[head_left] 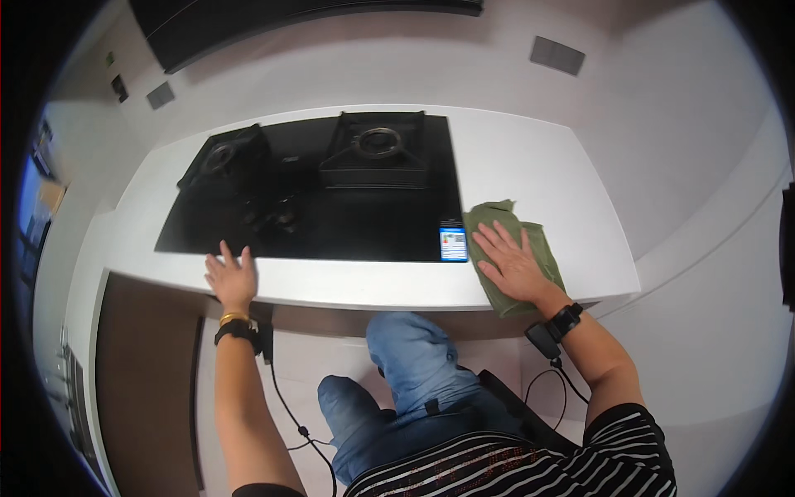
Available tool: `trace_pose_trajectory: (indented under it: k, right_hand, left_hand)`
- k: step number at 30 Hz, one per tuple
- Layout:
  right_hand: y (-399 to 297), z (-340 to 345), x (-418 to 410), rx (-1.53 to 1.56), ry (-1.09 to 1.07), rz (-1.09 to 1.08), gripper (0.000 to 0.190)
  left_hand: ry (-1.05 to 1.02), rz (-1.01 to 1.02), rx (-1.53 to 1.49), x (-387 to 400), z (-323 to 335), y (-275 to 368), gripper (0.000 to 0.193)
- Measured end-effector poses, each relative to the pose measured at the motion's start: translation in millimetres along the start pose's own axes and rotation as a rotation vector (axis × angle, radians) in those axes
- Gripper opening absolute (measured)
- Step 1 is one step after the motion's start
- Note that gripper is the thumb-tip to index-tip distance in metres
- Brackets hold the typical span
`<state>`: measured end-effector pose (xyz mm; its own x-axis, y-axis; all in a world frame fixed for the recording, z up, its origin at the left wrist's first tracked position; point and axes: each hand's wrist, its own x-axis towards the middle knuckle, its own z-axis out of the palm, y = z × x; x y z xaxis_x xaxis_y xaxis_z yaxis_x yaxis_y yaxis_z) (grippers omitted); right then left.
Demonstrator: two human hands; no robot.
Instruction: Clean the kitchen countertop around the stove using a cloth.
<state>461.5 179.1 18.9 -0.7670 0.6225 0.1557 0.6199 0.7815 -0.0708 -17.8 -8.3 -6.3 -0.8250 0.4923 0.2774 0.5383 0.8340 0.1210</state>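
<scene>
My right hand (pixel 510 262) lies flat with spread fingers on a green cloth (pixel 546 248), pressing it on the white countertop (pixel 528 161) just right of the black glass gas cooktop (pixel 372 223). The cloth reaches over the counter's front edge. My left hand (pixel 231 278) rests on the counter's front strip, fingers spread, its fingertips at the cooktop's front edge; it holds nothing. A label (pixel 453 243) with writing is on the cooktop's front right corner, beside the cloth. Two burners with square black pan supports, left (pixel 227 158) and right (pixel 379 164), stand towards the back.
Control knobs (pixel 282 214) sit near the cooktop's front left. A dark range hood (pixel 298 18) hangs above at the back. Wall sockets or cover plates (pixel 557 56) are on the back wall. Black cables (pixel 279 385) hang from both wrist devices. A brown cabinet (pixel 146 373) is below left.
</scene>
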Motion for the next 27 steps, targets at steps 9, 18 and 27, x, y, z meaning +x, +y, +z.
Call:
trace_pose_trajectory:
  k: [9,18,27]
  right_hand:
    - [175,-16,-83,-0.089,0.065,0.897,0.055]
    - [41,27,-28,-0.185,0.152,0.458,0.056]
    - [48,18,-66,-0.158,0.238,0.255,0.05]
  left_hand:
    - [0.017,0.04,0.119,14,25,-15,0.069]
    - [0.025,0.044,0.165,17,31,-12,0.066]
    - [-0.009,0.123,0.272,24,40,-30,0.066]
